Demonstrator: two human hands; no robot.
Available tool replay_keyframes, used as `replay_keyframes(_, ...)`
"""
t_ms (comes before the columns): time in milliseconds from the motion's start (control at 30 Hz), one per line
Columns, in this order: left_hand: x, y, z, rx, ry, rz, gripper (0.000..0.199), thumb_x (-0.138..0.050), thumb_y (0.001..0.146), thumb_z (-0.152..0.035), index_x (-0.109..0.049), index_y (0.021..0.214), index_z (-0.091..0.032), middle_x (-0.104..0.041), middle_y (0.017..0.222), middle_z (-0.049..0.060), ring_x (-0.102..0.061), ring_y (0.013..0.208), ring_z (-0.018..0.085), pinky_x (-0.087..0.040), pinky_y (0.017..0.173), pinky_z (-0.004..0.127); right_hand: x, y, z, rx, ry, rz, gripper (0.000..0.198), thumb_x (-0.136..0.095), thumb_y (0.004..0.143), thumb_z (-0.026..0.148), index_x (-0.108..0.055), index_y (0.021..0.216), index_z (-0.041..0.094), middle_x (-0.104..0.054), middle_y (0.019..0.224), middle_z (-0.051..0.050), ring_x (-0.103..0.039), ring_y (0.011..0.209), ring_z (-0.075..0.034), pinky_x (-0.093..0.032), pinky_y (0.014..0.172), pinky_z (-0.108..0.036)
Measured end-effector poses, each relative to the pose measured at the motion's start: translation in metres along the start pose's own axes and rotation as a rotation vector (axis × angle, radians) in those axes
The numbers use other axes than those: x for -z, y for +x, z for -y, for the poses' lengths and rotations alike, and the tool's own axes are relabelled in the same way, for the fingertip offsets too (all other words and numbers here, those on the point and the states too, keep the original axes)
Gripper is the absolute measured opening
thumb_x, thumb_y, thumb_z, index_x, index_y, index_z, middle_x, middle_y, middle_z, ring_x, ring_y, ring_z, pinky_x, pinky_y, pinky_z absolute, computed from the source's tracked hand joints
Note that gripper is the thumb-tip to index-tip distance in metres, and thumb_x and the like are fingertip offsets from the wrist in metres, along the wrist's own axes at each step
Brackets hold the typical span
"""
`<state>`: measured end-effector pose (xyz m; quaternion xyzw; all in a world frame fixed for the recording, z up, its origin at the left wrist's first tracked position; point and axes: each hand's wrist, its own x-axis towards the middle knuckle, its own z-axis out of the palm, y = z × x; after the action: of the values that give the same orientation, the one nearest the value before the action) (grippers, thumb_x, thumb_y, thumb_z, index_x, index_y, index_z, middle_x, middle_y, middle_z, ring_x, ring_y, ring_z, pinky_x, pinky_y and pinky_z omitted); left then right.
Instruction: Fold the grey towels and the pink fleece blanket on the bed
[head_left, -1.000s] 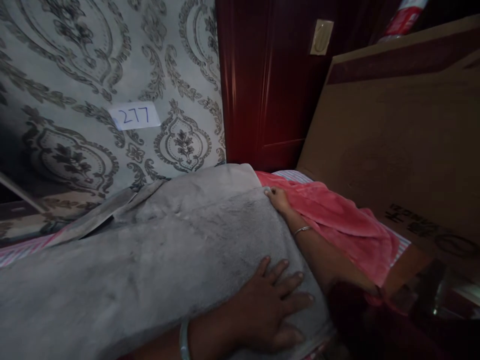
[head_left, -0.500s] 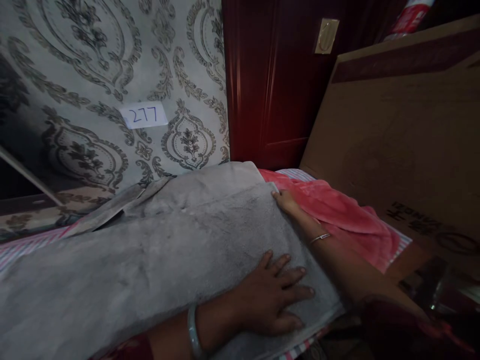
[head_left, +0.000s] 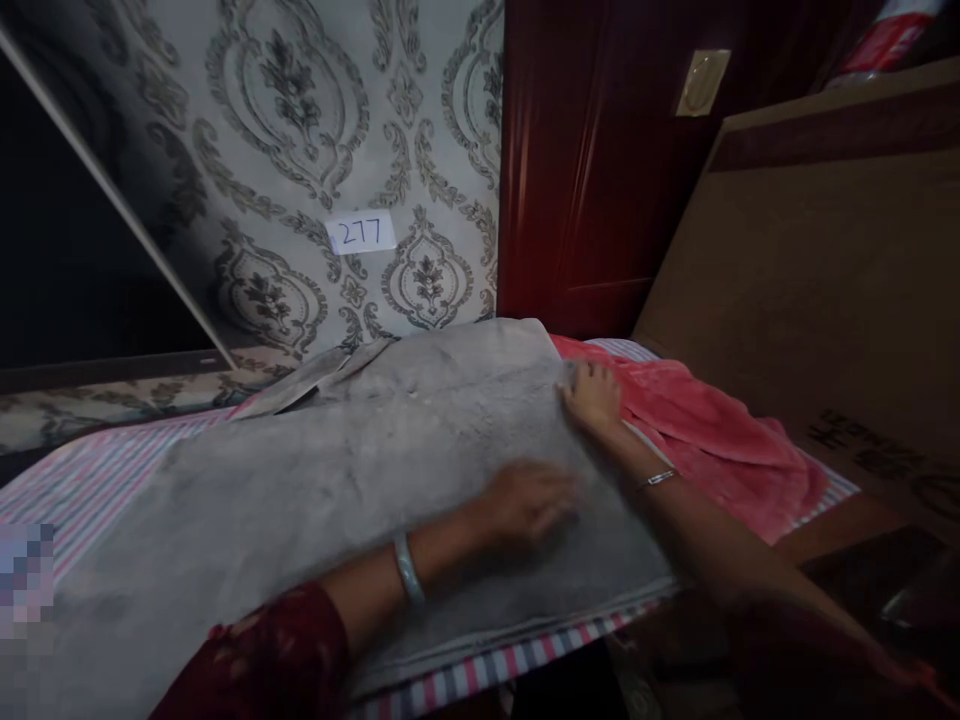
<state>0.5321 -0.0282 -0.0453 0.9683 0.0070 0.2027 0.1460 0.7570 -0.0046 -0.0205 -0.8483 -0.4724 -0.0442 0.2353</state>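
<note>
Here, closest in, see a striped cover (head_left: 480,674) peeping out along the near edge, beneath a grey cloth (head_left: 337,490) spread nearly flat on top. Over the right half of the grey cloth, find the left hand (head_left: 529,500), blurred in motion, fingers seemingly bent, a pale bangle (head_left: 407,568) round the wrist; cannot tell touching from hovering, nor gathered fabric from bare curled fingers. Judge the cloth soft, limp and fairly light for such a spread, probably short-napped, apt to crease and drag rather than slip, hardly fragile. Best take hold at corners or hem, between thumb and fingers, rather than in the slack middle. Farther off, at the far right corner of the grey cloth, note the right hand (head_left: 592,395), touching, fingers bent; cannot tell firm pinching from plain pressing. Just beside, see a rumpled pink cloth (head_left: 720,450); beyond, a cardboard box (head_left: 795,280), a dark red panel (head_left: 555,200) and patterned wallpaper (head_left: 289,90) bearing a paper label (head_left: 362,232) marked 277.
</note>
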Motion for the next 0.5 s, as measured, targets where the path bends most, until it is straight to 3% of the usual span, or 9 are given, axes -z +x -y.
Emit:
replay_keyframes(67,0.026,-0.005,0.027,0.302,0.120,-0.104,0.042,-0.034,0.103,-0.030,-0.063,0.131,-0.020,-0.067,0.135,0.011,-0.060,0.126,0.023,-0.045,0.110,0.042,0.001,-0.022,0.026,0.204,-0.069,-0.004,0.060,-0.049,0.099,0.043,-0.040,0.154,0.020,-0.035,0.161,-0.017,-0.034,0.145,-0.036,-0.034,0.113,-0.054)
replay_keyframes(133,0.049,-0.014,0.055,0.593,0.327,-0.060,0.047,-0.037,0.102,-0.028,-0.052,0.145,-0.019,-0.054,0.150,0.012,-0.049,0.139,0.027,-0.035,0.118,0.048,-0.005,-0.045,0.052,0.362,-0.096,0.099,0.061,-0.044,0.101,0.049,-0.037,0.157,0.026,-0.028,0.165,-0.012,-0.028,0.149,-0.035,-0.030,0.115,-0.057)
replay_keyframes(167,0.056,-0.019,0.067,0.653,0.362,-0.055,0.050,-0.039,0.102,-0.030,-0.047,0.149,-0.017,-0.045,0.157,0.015,-0.039,0.146,0.033,-0.027,0.120,0.058,-0.011,-0.056,0.061,0.418,-0.102,0.162,0.062,-0.043,0.101,0.052,-0.035,0.158,0.028,-0.026,0.166,-0.011,-0.026,0.150,-0.035,-0.028,0.116,-0.058)
replay_keyframes(233,0.060,-0.032,0.084,0.720,0.393,-0.005,0.054,-0.048,0.099,-0.037,-0.046,0.151,-0.022,-0.038,0.161,0.015,-0.030,0.150,0.038,-0.021,0.119,0.068,-0.024,-0.075,0.074,0.488,-0.118,0.260,0.064,-0.039,0.101,0.058,-0.033,0.159,0.031,-0.023,0.167,-0.008,-0.022,0.152,-0.035,-0.024,0.118,-0.061)
replay_keyframes(333,0.051,-0.047,0.094,0.750,0.399,0.048,0.055,-0.049,0.099,-0.046,-0.046,0.151,-0.030,-0.034,0.164,0.011,-0.028,0.151,0.039,-0.022,0.117,0.070,-0.034,-0.093,0.071,0.482,-0.153,0.322,0.065,-0.034,0.102,0.061,-0.030,0.160,0.031,-0.022,0.168,-0.006,-0.016,0.154,-0.035,-0.020,0.118,-0.064)
replay_keyframes(500,0.041,-0.052,0.094,0.736,0.424,0.074,0.060,-0.038,0.102,-0.049,-0.040,0.156,-0.022,-0.030,0.165,0.013,-0.025,0.152,0.039,-0.021,0.119,0.068,-0.018,-0.117,0.028,0.402,-0.232,0.402,0.069,-0.031,0.101,0.062,-0.023,0.162,0.031,-0.013,0.169,-0.003,-0.012,0.155,-0.034,-0.020,0.119,-0.062)
